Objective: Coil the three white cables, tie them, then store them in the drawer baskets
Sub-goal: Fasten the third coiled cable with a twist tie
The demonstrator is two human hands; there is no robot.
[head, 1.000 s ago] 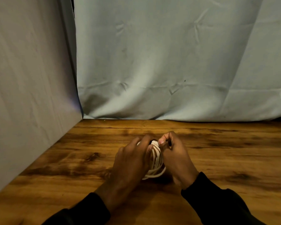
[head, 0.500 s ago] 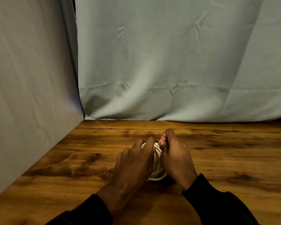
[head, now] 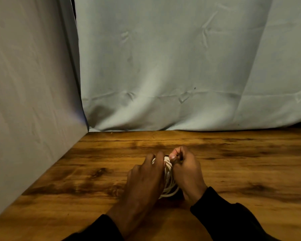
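A coil of white cable (head: 169, 181) stands between my two hands on the wooden table (head: 241, 171). My left hand (head: 144, 180) covers the coil's left side, with its fingers curled over the top of the loops. My right hand (head: 186, 173) grips the coil's right side, and its thumb and forefinger pinch something small and dark at the top of the coil. Most of the coil is hidden by the hands. No other cable and no drawer basket shows in this view.
A pale blue cloth (head: 172, 66) hangs along the table's back edge. A grey cloth-covered wall (head: 30, 93) closes off the left side. Bare wood stretches to the left and right of the hands.
Both hands have stayed on the coil. The right thumb and forefinger have shifted slightly at the top of the coil, and the left fingers have slid a little further over it.
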